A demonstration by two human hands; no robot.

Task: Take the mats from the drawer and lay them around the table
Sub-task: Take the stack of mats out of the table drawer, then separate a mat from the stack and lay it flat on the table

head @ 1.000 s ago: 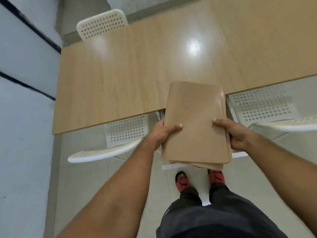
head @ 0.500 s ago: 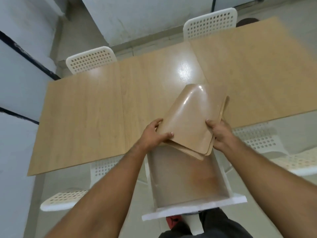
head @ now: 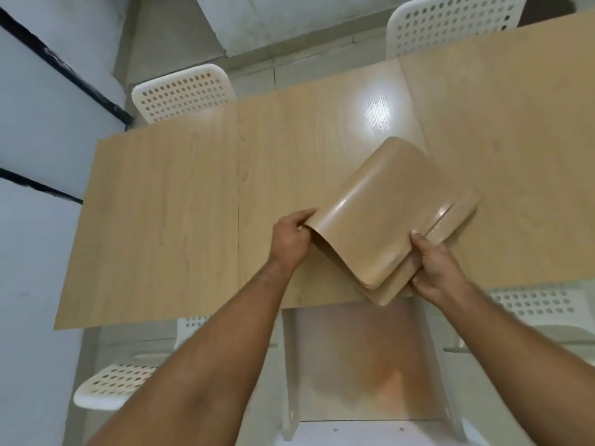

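Mats (head: 383, 217) farther over table (head: 161, 226); drawer (head: 354, 355) open

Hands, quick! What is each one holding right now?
Left hand: closed, pinching the top mat.
Right hand: closed, gripping the stack.

It looks like a plain dining area. A long wood-grain bench (head: 161, 220) stands with white perforated chairs (head: 183, 94) on both sides, on pale floor tiles (head: 257, 75).

Left hand (head: 289, 243) and right hand (head: 434, 268) hold mats (head: 386, 217) above the table's (head: 167, 226) near edge. Below, a drawer (head: 354, 365) juts out between two chairs (head: 109, 387).
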